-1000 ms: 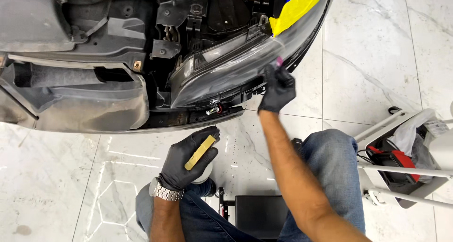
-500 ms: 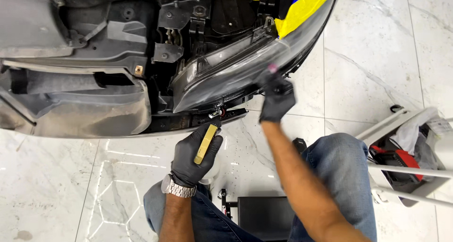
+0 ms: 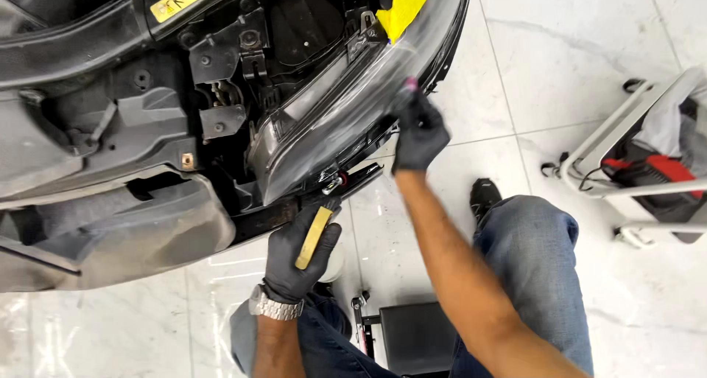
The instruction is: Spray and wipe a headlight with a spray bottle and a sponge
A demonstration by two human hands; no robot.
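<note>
My gloved left hand (image 3: 298, 256) grips a flat yellow plastic pry tool (image 3: 314, 237), tip up at the lower edge of the clear curved headlight lens (image 3: 331, 116). My gloved right hand (image 3: 418, 136) pinches a small pink-tipped tool (image 3: 411, 85) against the lens's outer end, beside the yellow masking tape (image 3: 409, 2).

a pale marble-tiled floor (image 3: 589, 54), glossy and veined, with thin grout lines, carried everything in the frame. at five o'clock from centre a black shoe (image 3: 484, 198) was planted on the tiles. a low black stool on casters (image 3: 412, 337) stood at six o'clock, and a white wheeled cart (image 3: 633, 149) holding a red and black item was parked at three o'clock.
</note>
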